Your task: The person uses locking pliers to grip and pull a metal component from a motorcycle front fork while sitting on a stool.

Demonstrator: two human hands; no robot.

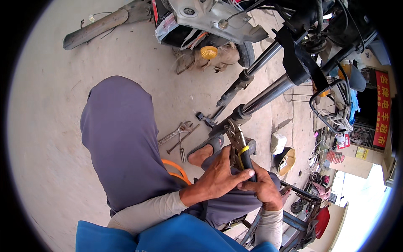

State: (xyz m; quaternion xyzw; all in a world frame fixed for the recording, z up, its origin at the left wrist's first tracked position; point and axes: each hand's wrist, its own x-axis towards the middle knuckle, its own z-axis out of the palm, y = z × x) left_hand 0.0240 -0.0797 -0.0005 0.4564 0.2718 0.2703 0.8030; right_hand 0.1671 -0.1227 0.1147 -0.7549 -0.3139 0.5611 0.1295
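Both my hands are closed on a pair of locking pliers with black and yellow grips, held above my right knee. My left hand wraps its near side, its fingertips partly hidden behind the tool. From the other side, my right hand grips the handle end. The pliers' jaws are up against the lower end of a front fork leg, a chrome tube with a black lower part; whether they bite on it I cannot tell. Parallel to it, farther off, runs a second fork leg.
On the floor left of my sandalled foot lie an adjustable wrench, a thin metal rod and a small two-pronged tool. Vehicle bodywork stands at the top. A white block and a yellowish bowl-shaped part sit at right.
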